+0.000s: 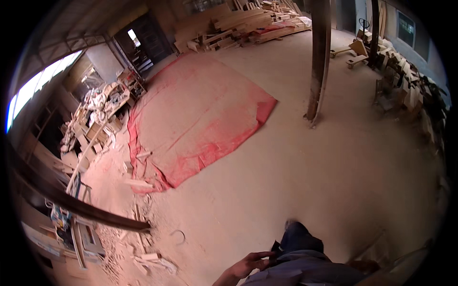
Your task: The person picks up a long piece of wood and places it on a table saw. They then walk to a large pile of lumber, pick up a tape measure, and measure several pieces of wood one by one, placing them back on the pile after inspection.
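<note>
At the lower edge, in front of my dark clothing (305,269), is my left hand (248,265). Its fingers are bent and pressed around a small dark thing (275,247), which I cannot make out. To the right of my body, a dim brown shape that seems to be my right hand (366,266) is blurred and in shadow. Its fingers do not show clearly. Faint, pale, straight-edged pieces (377,244) lie beside it, too smeared to name. One dark trouser leg (301,236) reaches forward onto the dusty floor (248,200).
A dusty red sheet (200,114) covers the floor ahead. Metal posts stand at right (318,62) and left (86,205). Stacked boards (248,24) fill the back, a cluttered bench (102,114) the left, and piled wood (412,90) the right. Scraps (150,257) litter the near left.
</note>
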{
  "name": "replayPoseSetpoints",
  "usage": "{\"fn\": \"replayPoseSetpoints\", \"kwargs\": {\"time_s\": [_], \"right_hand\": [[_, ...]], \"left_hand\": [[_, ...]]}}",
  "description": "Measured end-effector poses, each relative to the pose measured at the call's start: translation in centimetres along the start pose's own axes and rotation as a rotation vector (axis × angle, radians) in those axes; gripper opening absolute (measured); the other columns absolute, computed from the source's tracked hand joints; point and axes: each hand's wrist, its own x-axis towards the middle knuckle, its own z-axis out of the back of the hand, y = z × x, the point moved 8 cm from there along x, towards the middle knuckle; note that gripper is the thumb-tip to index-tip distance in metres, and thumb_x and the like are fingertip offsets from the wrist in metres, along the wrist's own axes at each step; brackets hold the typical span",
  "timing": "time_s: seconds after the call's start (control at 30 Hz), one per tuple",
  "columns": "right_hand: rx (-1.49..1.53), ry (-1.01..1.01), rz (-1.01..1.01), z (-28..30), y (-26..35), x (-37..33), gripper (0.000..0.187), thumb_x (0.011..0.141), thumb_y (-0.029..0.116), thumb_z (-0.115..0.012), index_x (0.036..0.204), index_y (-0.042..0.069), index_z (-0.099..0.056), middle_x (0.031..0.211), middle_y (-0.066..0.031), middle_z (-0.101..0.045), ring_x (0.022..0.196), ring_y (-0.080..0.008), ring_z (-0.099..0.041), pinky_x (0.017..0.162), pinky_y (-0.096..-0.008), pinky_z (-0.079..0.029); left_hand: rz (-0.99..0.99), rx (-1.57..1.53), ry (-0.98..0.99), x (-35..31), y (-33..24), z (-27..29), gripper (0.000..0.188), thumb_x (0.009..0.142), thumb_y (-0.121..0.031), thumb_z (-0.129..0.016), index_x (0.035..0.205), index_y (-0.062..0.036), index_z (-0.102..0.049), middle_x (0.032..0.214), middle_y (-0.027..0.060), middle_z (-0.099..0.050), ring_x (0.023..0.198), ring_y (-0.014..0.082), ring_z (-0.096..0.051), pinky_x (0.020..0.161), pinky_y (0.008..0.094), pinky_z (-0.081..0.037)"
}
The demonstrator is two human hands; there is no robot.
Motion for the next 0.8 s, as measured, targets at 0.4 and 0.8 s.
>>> {"fn": "replayPoseSetpoints", "kwargs": {"time_s": [0.4,0.8], "right_hand": [[-0.181,0.674,0.379,25.4,51.9,12.0,0.026,0.084,0.018,-0.067,0.102,0.000,-0.068,0.080,0.0017,-0.062,0.074,-0.0069,-0.054,0.064,-0.0272,-0.047],[0.321,0.313,0.470,57.7,98.3,44.0,0.028,0.089,0.015,-0.066,0.112,0.000,-0.067,0.090,-0.0104,-0.068,0.083,-0.0179,-0.067,0.074,-0.0287,-0.051]], "left_hand": [[0.145,0.441,-0.453,9.4,-33.9,27.0,0.047,0.102,-0.037,-0.050,0.136,-0.0053,-0.057,0.135,0.0149,-0.056,0.126,0.0258,-0.052,0.109,0.0359,-0.039],[-0.063,-0.139,-0.525,30.4,-67.2,62.6,0.055,0.092,-0.023,-0.065,0.141,-0.0005,-0.050,0.095,0.0073,-0.068,0.093,0.0167,-0.065,0.086,0.0290,-0.050]]}}
